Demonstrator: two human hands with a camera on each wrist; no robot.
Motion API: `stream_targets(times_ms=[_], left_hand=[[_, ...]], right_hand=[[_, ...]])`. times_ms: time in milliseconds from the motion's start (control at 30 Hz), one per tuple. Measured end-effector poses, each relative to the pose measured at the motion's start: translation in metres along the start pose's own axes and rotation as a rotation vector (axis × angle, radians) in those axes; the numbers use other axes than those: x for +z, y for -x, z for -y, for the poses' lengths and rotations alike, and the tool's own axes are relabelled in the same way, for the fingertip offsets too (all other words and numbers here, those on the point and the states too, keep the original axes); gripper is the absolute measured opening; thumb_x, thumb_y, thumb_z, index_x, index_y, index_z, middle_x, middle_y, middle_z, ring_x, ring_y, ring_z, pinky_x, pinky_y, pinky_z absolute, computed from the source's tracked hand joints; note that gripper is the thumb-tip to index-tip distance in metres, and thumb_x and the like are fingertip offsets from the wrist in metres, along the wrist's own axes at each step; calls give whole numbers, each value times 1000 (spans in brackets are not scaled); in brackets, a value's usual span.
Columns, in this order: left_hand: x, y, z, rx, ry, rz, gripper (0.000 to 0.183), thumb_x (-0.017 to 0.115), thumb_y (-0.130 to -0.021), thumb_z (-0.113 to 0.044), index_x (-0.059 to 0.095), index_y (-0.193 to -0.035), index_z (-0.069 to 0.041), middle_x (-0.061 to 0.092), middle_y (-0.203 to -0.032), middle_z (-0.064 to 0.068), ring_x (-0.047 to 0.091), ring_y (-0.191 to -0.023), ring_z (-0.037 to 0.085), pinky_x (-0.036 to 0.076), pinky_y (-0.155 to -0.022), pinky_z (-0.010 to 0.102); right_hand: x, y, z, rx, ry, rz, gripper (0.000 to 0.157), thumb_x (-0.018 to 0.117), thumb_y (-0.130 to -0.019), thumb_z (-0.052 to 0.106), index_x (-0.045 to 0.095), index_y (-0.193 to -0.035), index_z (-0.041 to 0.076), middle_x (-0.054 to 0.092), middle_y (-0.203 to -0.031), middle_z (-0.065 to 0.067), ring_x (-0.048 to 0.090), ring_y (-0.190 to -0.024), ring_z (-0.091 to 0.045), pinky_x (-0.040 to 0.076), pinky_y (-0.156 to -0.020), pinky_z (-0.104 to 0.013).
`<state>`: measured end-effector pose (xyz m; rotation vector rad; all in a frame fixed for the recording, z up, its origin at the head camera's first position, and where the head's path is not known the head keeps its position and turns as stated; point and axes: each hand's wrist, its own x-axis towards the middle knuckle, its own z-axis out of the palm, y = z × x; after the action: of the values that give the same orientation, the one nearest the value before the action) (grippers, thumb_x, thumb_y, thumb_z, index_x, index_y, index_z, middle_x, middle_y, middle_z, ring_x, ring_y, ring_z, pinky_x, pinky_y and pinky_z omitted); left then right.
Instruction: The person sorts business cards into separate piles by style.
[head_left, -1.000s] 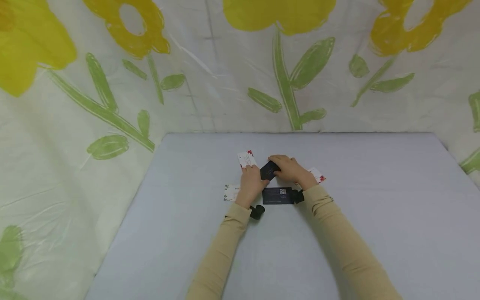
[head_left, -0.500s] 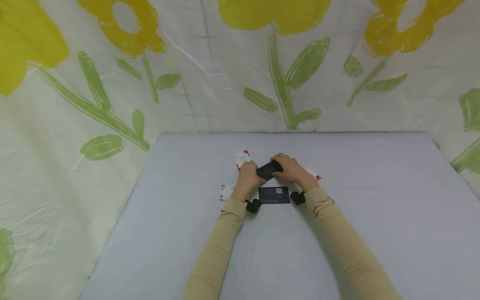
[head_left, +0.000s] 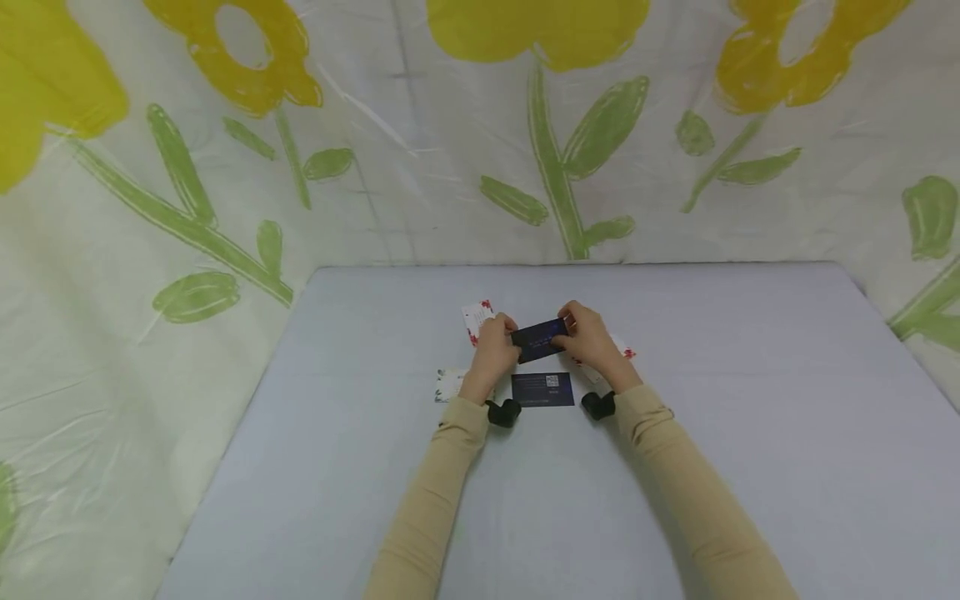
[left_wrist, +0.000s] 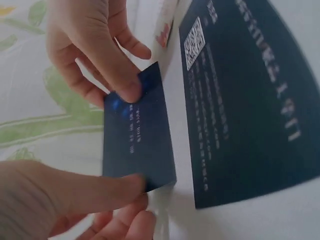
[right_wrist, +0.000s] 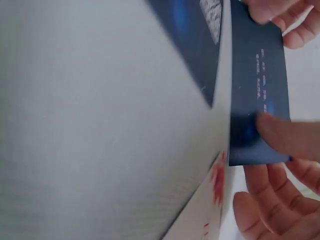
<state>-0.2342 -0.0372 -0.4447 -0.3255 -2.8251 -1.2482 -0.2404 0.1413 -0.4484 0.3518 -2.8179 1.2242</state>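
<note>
A dark blue business card with small pale print is held between both hands, tilted up off the table. My left hand pinches its left end, thumb on the printed face in the left wrist view. At the other end my right hand pinches the card, its thumb flat on the face and the fingers behind. Just below lies a second dark business card with a QR code, flat on the table.
Around the hands lie white cards: one with red flowers behind the left hand, one with green leaves at its left, and a red-flowered one partly under the right hand. A flower-printed curtain backs the pale table.
The held card has turned flatter to the viewer, showing more of its face. Both hands have shifted apart to its two ends, the left hand now gripping the left end.
</note>
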Motion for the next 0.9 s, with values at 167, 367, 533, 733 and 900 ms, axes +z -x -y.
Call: stream_targets(times_ms=[167, 367, 533, 733, 900], left_hand=[[-6, 1, -1, 60, 168, -58, 18, 59, -76, 7, 54, -93, 2, 52, -82, 14, 54, -72, 22, 44, -63, 29], [-20, 11, -6, 75, 234, 33, 21, 64, -77, -1, 56, -96, 3, 55, -77, 11, 55, -67, 20, 45, -60, 25], [-28, 21, -7, 32, 196, 151, 21, 67, -76, -4, 60, -94, 3, 57, -76, 10, 55, -67, 18, 44, -57, 23], [-26, 29, -3, 27, 94, 209, 19, 70, -72, -4, 62, -88, 3, 57, -72, 7, 52, -64, 14, 41, -55, 20], [-22, 34, -2, 4, 46, 222, 18, 72, -70, -4, 62, -84, 2, 54, -68, 5, 48, -60, 12, 39, -52, 20]], right_hand=[[-10, 9, 9, -14, -80, -99, 23, 63, -80, 6, 53, -98, -2, 53, -81, -14, 55, -76, -27, 45, -68, -38], [-24, 27, 18, 101, -168, -42, 22, 66, -78, 12, 56, -94, 0, 56, -80, -12, 53, -68, -22, 45, -60, -33], [-26, 40, 19, 224, -206, 107, 24, 67, -77, 15, 56, -91, 0, 57, -75, -10, 53, -59, -17, 47, -54, -32], [-20, 49, 19, 234, -145, 145, 23, 71, -73, 15, 57, -85, 0, 55, -69, -7, 49, -57, -15, 43, -51, -27], [-14, 52, 18, 181, -39, 126, 21, 71, -72, 14, 57, -81, 1, 55, -68, -7, 49, -62, -17, 39, -54, -27]])
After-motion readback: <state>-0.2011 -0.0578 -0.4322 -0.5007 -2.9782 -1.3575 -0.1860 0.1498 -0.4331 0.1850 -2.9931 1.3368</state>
